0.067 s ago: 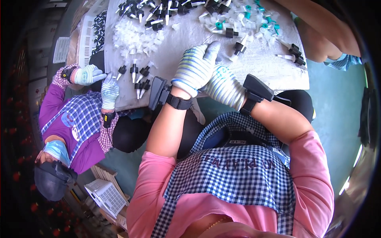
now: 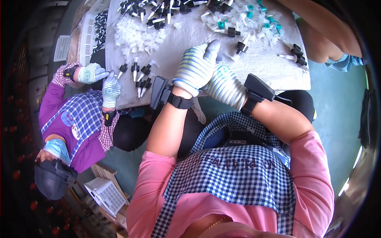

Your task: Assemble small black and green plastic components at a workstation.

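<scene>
My left hand (image 2: 194, 68), in a striped knit glove, is closed with its thumb pointing away from me. Pressed up against it is my right hand (image 2: 227, 85), gloved alike, its fingers mostly hidden behind the left. Whatever lies between the two hands is out of sight. Just beyond them on the table (image 2: 174, 45) lies a black-collared dispenser pump (image 2: 241, 47) with a clear end. Several more black pumps (image 2: 143, 75) lie left of my hands. Farther off are a heap of translucent plastic caps (image 2: 137, 35) and a heap of black pumps (image 2: 158, 12).
Clear and green plastic parts (image 2: 238, 20) are scattered at the far right. On the left a co-worker (image 2: 75, 123) in gloves works at the table edge, beside a box of small black parts (image 2: 100, 31). Another person's arm (image 2: 321, 27) reaches in at upper right.
The whole view has shifted very slightly. My hands stay pressed together in nearly the same pose, and the parts on the table lie as before.
</scene>
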Action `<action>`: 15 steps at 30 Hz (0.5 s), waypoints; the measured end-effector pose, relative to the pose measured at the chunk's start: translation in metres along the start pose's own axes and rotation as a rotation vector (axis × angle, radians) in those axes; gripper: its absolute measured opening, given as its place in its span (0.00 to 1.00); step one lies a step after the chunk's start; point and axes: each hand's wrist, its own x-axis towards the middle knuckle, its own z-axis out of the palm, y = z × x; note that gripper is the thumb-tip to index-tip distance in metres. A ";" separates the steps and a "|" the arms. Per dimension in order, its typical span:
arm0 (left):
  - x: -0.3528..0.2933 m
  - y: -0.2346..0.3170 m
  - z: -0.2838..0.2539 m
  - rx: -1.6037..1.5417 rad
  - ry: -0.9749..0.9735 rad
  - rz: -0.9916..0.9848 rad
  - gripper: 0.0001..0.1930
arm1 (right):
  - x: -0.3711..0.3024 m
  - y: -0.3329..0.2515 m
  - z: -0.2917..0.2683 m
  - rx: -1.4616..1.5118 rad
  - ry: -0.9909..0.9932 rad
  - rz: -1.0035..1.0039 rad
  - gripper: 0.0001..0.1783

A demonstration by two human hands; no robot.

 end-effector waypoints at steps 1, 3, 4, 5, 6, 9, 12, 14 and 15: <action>-0.001 -0.001 0.000 -0.002 0.001 -0.006 0.26 | 0.000 -0.001 0.000 0.003 -0.006 0.000 0.14; 0.000 -0.004 0.001 -0.038 0.051 -0.004 0.30 | 0.001 0.000 0.000 -0.031 -0.029 -0.015 0.13; 0.000 -0.004 0.001 -0.040 0.054 -0.005 0.30 | 0.002 -0.002 0.000 -0.032 -0.031 -0.017 0.13; -0.001 -0.003 0.001 -0.019 0.070 0.001 0.30 | 0.003 -0.003 -0.001 -0.019 -0.040 -0.001 0.13; -0.001 -0.002 0.001 0.003 0.085 0.008 0.30 | 0.003 -0.004 -0.001 -0.007 -0.048 0.016 0.13; -0.004 0.000 0.002 0.046 0.108 0.057 0.30 | 0.002 0.002 0.002 -0.014 -0.065 -0.060 0.13; -0.004 -0.005 0.002 0.049 0.095 0.078 0.29 | 0.000 -0.003 -0.002 -0.019 -0.017 -0.078 0.14; -0.002 -0.011 -0.001 0.028 0.058 0.078 0.29 | 0.004 -0.008 -0.005 0.026 -0.015 -0.004 0.16; -0.001 -0.013 -0.004 -0.155 0.088 0.048 0.29 | 0.007 -0.012 -0.007 0.078 -0.016 0.057 0.18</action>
